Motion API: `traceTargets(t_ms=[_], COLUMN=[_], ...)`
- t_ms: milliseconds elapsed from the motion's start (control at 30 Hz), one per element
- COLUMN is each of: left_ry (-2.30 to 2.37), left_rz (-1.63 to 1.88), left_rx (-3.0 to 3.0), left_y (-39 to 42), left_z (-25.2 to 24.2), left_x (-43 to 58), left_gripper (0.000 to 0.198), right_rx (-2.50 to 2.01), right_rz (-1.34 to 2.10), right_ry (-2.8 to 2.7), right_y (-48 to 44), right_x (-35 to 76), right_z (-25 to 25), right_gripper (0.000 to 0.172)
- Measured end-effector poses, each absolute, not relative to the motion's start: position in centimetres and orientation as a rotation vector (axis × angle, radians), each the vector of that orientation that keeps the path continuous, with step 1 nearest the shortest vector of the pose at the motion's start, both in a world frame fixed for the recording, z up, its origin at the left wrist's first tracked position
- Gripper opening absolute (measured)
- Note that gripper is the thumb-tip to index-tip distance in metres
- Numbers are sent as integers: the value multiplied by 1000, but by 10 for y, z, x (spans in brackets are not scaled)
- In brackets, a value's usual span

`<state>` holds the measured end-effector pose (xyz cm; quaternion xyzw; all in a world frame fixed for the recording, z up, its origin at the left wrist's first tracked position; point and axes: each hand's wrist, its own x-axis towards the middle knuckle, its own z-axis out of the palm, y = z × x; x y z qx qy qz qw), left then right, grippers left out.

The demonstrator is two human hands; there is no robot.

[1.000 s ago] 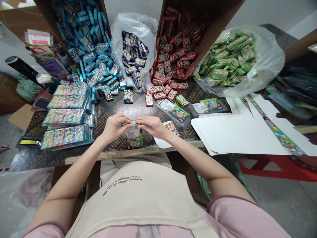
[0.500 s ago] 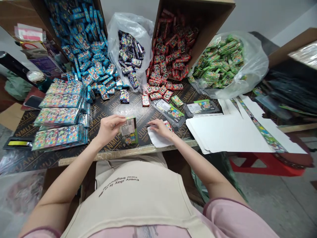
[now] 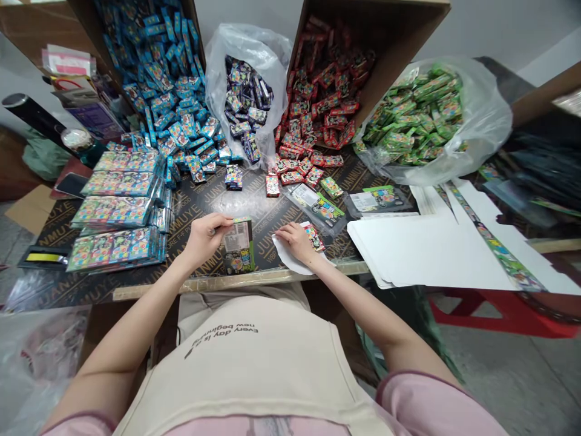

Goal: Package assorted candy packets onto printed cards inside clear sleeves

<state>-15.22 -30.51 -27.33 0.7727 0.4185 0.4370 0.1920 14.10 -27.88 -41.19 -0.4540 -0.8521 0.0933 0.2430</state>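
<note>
My left hand (image 3: pixel 206 237) is curled at the upper left edge of a small printed box (image 3: pixel 238 245), which stands on the black table, with its fingertips pinched against the box's top. My right hand (image 3: pixel 297 242) rests with its fingers apart on a crumpled white sheet (image 3: pixel 285 257). A small red-and-white packet (image 3: pixel 314 237) lies against that hand's fingertips, partly on the sheet. The box's far side is hidden from this angle.
Several stacked flat packs (image 3: pixel 118 206) lie at the table's left. Loose blue packets (image 3: pixel 158 79), red packets (image 3: pixel 322 91), dark packets in a clear bag (image 3: pixel 245 103) and green packets in a clear bag (image 3: pixel 417 115) fill the back. White card sheets (image 3: pixel 431 251) lie right.
My hands were together over the box a second ago. My right hand has since moved right onto the white sheet, while my left hand stays at the box's top edge.
</note>
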Motion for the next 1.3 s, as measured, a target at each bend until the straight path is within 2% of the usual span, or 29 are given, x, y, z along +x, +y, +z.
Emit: traceTargets(t_ms=[133, 400, 667, 1100, 1200, 1300], left_ry=[1182, 1212, 1183, 1195, 1183, 1184], left_rz=[1226, 1233, 1252, 1262, 1264, 1260], left_rx=[2142, 2106, 2102, 2094, 2095, 2086], left_y=[-304, -307, -308, -308, -308, -309], left_z=[-274, -272, -275, -274, -274, -274], left_x=[-153, -152, -154, -153, -153, -153], left_gripper=[10, 10, 10, 9, 9, 9], right_rx=[-1261, -1337, -1335, -1305, -1294, -1279], right_rz=[349, 482, 637, 606, 595, 540], right_ry=[-2297, -2321, -2345, -2264, -2282, -2313], right_y=[-276, -255, -244, -253, -248, -249], right_x=[138, 134, 134, 133, 133, 132], right_z=[-412, -397, -399, -403, -403, -404], right_gripper=[25, 1, 7, 6, 10, 7])
